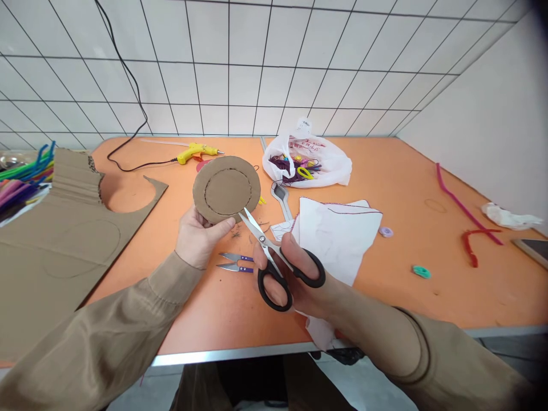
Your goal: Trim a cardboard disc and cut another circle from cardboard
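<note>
Near the middle of the view, a round cardboard disc with a smaller circle scored in it is held up over the table. My left hand grips its lower left edge, thumb on the front. Black-handled scissors are in my right hand, with fingers through both loops. The blades are slightly apart, their tips at the disc's lower right edge. Below the disc, small thread snips lie on the table, partly behind my right hand. White fabric with dark red stitching lies just right of the scissors.
A large cardboard sheet covers the left side of the orange table, beside colourful pipe cleaners. Behind are a yellow glue gun and a white plastic bag. Red and magenta strips lie right.
</note>
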A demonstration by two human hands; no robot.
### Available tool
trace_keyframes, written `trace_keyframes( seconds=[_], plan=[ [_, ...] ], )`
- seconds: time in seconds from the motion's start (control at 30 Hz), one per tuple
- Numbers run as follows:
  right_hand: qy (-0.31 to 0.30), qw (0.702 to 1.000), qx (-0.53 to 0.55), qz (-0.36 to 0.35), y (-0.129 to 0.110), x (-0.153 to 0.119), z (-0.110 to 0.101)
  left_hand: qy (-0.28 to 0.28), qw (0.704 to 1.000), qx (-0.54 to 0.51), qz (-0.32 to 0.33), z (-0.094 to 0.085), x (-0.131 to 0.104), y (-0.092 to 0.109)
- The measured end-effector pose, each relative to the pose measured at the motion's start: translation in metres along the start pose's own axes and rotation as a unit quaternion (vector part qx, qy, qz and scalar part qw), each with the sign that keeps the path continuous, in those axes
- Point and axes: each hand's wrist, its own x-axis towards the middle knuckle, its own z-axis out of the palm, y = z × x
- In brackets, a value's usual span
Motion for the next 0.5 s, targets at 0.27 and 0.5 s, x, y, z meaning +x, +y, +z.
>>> trace_keyframes(
  seconds=[0.27, 0.5],
  plan=[
    [-0.012, 1.0, 0.016, 0.003, 0.0014, 0.0009, -0.0012, 0.015, 1.0, 0.005, 0.011, 0.0023, -0.0024, 0.0007],
    [-0.012, 1.0, 0.019, 0.005, 0.0017, 0.0008, -0.0003, 0.027, 1.0, 0.001, -0.016, 0.0044, -0.0028, 0.0022]
  ],
)
